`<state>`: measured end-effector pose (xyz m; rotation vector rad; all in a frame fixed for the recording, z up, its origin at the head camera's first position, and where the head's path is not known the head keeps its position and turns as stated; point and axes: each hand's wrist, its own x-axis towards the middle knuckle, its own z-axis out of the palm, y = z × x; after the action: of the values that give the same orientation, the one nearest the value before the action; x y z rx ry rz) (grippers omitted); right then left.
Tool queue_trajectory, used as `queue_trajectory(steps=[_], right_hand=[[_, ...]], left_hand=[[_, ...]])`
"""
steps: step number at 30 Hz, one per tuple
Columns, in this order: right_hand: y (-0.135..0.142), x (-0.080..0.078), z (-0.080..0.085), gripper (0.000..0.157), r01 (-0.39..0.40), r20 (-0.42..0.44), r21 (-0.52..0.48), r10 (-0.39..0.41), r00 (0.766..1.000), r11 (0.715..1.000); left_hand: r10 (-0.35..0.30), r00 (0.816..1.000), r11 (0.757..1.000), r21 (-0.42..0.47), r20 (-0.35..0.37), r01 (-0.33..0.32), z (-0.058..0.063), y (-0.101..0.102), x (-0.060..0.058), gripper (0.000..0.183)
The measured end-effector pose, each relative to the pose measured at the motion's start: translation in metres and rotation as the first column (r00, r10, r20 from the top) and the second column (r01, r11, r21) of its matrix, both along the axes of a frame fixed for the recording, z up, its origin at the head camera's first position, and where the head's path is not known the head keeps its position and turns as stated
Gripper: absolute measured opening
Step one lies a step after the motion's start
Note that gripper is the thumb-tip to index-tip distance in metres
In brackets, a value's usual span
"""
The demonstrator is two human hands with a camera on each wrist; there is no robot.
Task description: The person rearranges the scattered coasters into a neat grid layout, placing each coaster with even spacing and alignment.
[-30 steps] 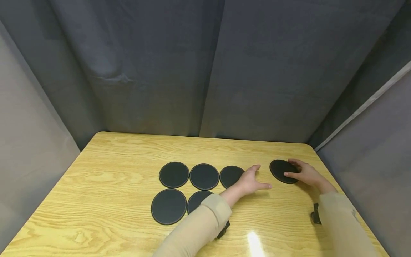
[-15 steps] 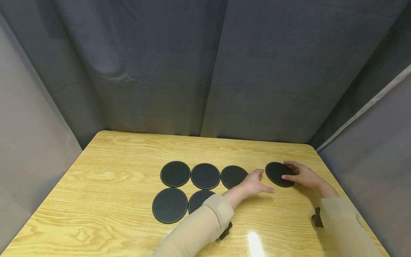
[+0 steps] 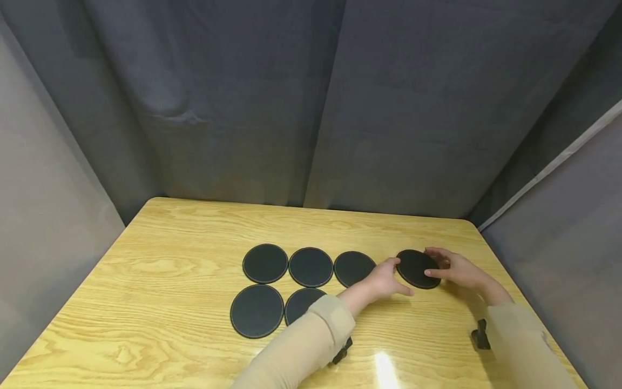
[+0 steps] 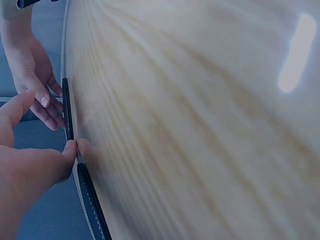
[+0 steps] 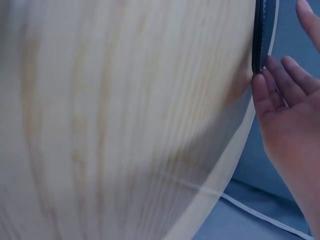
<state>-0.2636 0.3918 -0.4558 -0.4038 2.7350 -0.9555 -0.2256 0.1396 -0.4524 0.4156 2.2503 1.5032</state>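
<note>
At the right of the table, my right hand [image 3: 464, 272] grips the right edge of a round black coaster [image 3: 412, 266], thumb on the near side and fingers on the far side. The right wrist view shows that coaster [image 5: 258, 37] edge-on, with the fingertips at its end. My left hand [image 3: 381, 280] has thumb and fingers spread, just left of the held coaster and over the right side of another coaster [image 3: 353, 266]. In the left wrist view a fingertip comes close to the held coaster [image 4: 68, 107]; contact is unclear.
Two more coasters [image 3: 311, 266] continue the far row leftward. Nearer are another coaster [image 3: 256, 310] and one [image 3: 300, 302] partly hidden by the left sleeve [image 3: 311, 340]. They lie on a wooden table [image 3: 160, 302]; a grey curtain [image 3: 233, 135] hangs behind.
My right hand has moved the coaster left and slightly nearer, towards my left hand. The left hand has shifted only a little and stays spread. The coasters in the rows hold their places.
</note>
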Motion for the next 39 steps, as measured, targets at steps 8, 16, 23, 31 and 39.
queue_trajectory(steps=[8,16,23,31,39], right_hand=[[-0.004,0.004,0.007,0.071,-0.015,0.038,-0.067,0.018,0.999,0.998],[0.004,0.009,0.008,0.071,-0.011,0.026,-0.032,0.012,1.000,0.999],[0.008,0.008,0.004,0.072,-0.020,0.037,-0.071,0.023,0.999,0.997],[0.012,0.008,0.002,0.074,-0.029,0.026,-0.152,0.033,0.999,0.988],[0.009,0.010,0.007,0.076,-0.032,0.053,-0.258,0.047,0.997,0.966]], left_hand=[[0.053,0.998,0.998,0.019,0.037,-0.054,0.005,0.002,0.003,0.079],[0.071,0.997,0.997,-0.021,0.022,-0.071,0.008,0.002,0.004,0.075],[0.068,0.996,0.998,-0.003,0.060,-0.068,0.005,0.003,0.003,0.075],[0.116,0.987,0.982,0.135,0.109,-0.130,0.005,0.003,0.002,0.081],[0.149,0.983,0.963,0.211,0.109,-0.170,0.003,0.002,0.000,0.082]])
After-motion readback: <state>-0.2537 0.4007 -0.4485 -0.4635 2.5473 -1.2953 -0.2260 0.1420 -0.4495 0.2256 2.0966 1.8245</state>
